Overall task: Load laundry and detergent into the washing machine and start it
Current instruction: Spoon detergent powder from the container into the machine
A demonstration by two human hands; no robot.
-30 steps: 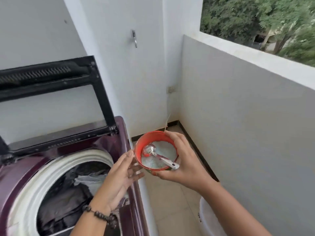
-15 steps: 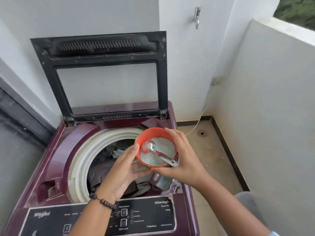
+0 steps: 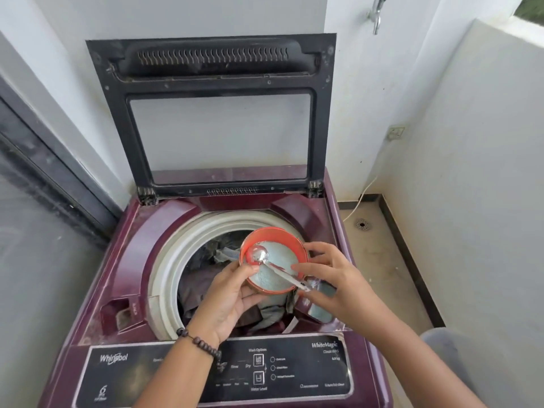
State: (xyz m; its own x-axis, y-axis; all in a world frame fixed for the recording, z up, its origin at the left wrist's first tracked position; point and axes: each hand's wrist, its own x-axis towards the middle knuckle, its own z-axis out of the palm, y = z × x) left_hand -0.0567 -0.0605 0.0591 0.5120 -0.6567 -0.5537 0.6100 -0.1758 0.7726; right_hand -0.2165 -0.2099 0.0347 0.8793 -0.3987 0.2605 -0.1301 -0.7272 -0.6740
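A maroon top-loading washing machine [image 3: 138,254] stands with its black-framed lid [image 3: 217,63] raised. Dark laundry [image 3: 200,290] fills the drum. Over the drum's right side hangs a red bowl [image 3: 276,234] of pale blue detergent powder [image 3: 273,279], with a metal spoon [image 3: 259,255] lying in it. My left hand [image 3: 226,301] grips the bowl from below at its near-left edge, thumb on the rim. My right hand [image 3: 338,281] holds the right rim, its thumb beside the spoon's handle. The control panel [image 3: 294,369] lies at the front, under my wrists.
A tap [image 3: 375,13] sticks out of the back wall. A white parapet wall [image 3: 471,172] closes the right side, with a floor drain [image 3: 361,224] and a cable below it. A dark-framed glass door [image 3: 35,231] is on the left. A grey rounded object [image 3: 456,357] sits at the bottom right.
The view has swung left from the balcony corner onto the machine. The bowl has moved over the drum, and my left hand has come from beside the bowl to gripping it.
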